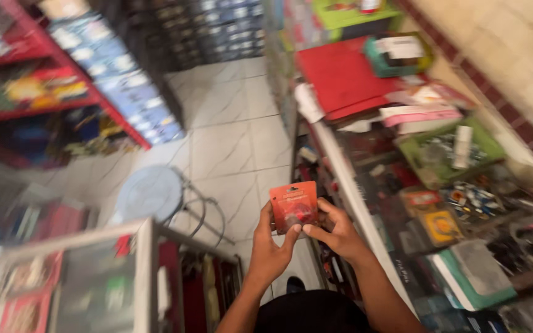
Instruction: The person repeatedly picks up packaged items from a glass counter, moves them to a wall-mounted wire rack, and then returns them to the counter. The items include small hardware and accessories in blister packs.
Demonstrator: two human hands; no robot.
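Both hands up in front of the body, gripping one small orange blister pack (293,206) between them. Left hand (271,246) takes the pack's lower left edge: thumb on the front, fingers (265,217) curled up behind, closed tight on the card. Right hand (339,233) takes the lower right edge: fingers (328,208) wrapped round the side, thumb pressed across the bottom of the front. Both sets of fingers closed on the pack, nothing else held. The pack is upright, face to the camera, with a dark red item in its clear bubble just above the two thumbs; what the item is, cannot tell, too blurred.

Right of the right fingers, close by: a glass tabletop (365,185) crowded with small goods. Beyond the right fingers, up and right: a green tray (482,145) with a white tube in it, a red folder (340,77) further off, a teal box (396,58) past that. Below right of the right wrist: a teal-edged book or box (473,277).

Left of the left fingers, near: a round pale blue stool (150,192) with a metal frame on the tiled floor (235,135). Below left of the left forearm: a glass display case (94,277). Far up left: red shelves (38,68) of packaged goods, blurred.
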